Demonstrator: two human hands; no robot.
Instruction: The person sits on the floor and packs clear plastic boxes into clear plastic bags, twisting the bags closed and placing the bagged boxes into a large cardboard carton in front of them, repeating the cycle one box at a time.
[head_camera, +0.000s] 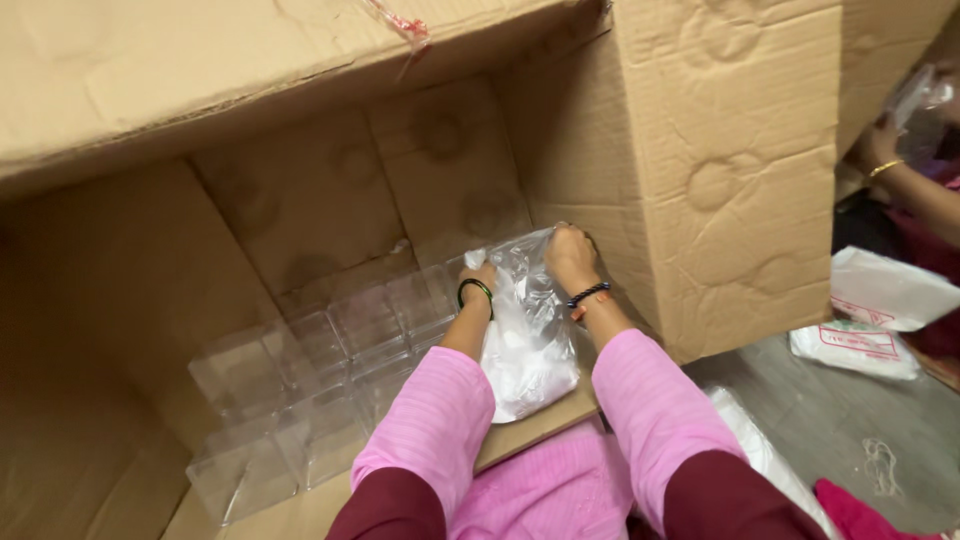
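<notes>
**Both hands on a clear bag inside a large carton**

The person leans into a big cardboard carton that lies open toward them, both arms in pink sleeves reaching down to its floor. The left hand and the right hand are clenched on the top of a clear plastic bag, each grip closed around the gathered upper edge of the film. The bag stands between the two forearms, near the front right corner of the carton, just beside the carton's right wall. Its lower part bulges with something white; what the white contents are cannot be told through the crinkled plastic.

The left wrist carries a dark green bangle, the right wrist a black and orange band.

To the left of the bag, rows of clear square plastic containers cover the carton floor, packed side by side and touching one another, running from the bag toward the near left corner. The bag sits against the nearest of them.

Outside the carton, at the right edge, another person's arm with a gold bangle holds some clear plastic. Below it, white printed bags lie on the grey floor, well apart from the carton's contents
</notes>
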